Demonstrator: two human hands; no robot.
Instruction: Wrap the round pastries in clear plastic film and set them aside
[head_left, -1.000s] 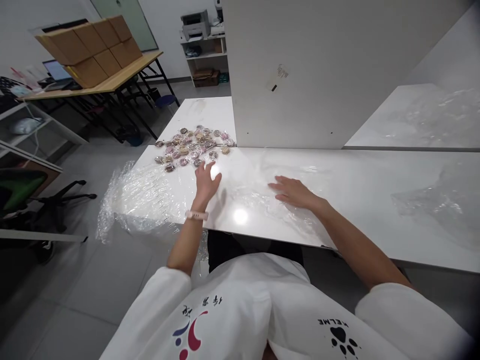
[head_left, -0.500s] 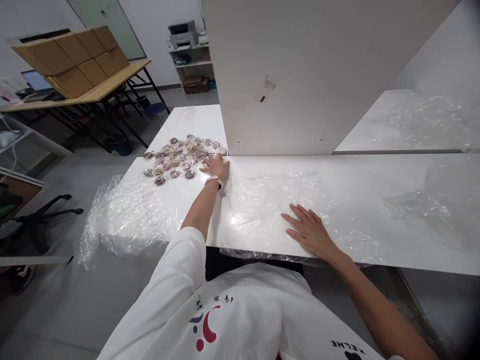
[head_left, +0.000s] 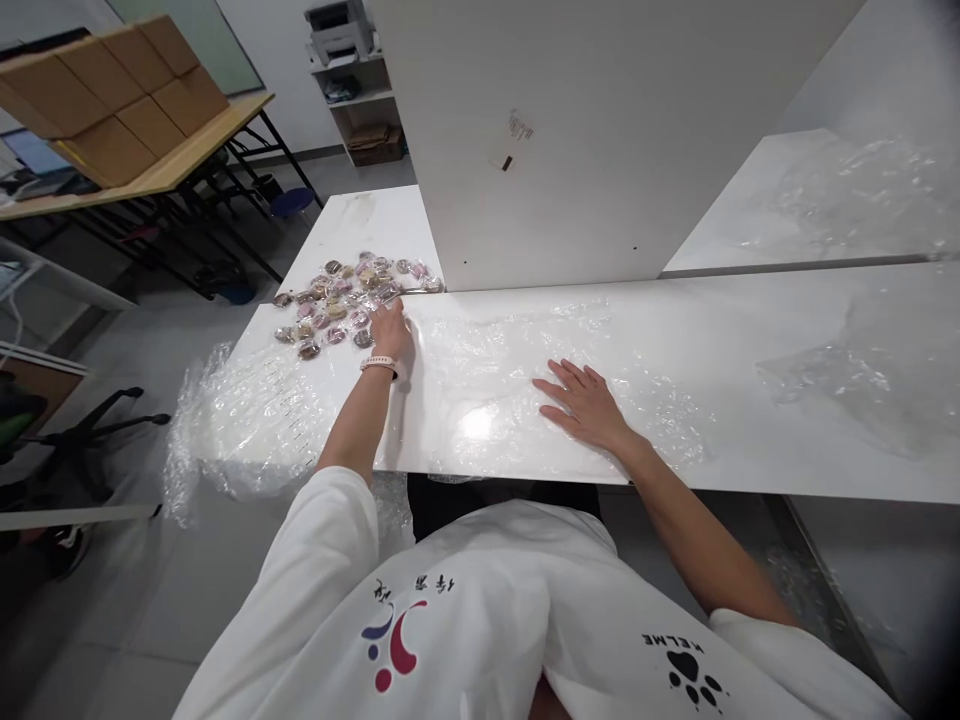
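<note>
My left hand (head_left: 390, 328) is at the right side of a spread of small round items in clear wrappers (head_left: 335, 312), pink, brown and yellowish in colour. Its fingers are curled over the nearest ones, and what is under them is hidden. My right hand (head_left: 586, 405) lies flat with fingers spread on a clear plastic sheet (head_left: 487, 350) on the white table (head_left: 720, 400). Wrinkles and glare show across the sheet.
To the left, a stack of clear plastic bags (head_left: 255, 410) overhangs the table's front edge. A tall white panel (head_left: 570, 150) rises behind the sheet. More crumpled plastic (head_left: 862, 370) lies at right. Cardboard boxes (head_left: 120, 95) stand on a wooden desk (head_left: 187, 160).
My left hand has gone from spread fingers to curled ones beside the wrapped items. The plastic sheet no longer hangs over the front edge near my right hand, which stays flat on it.
</note>
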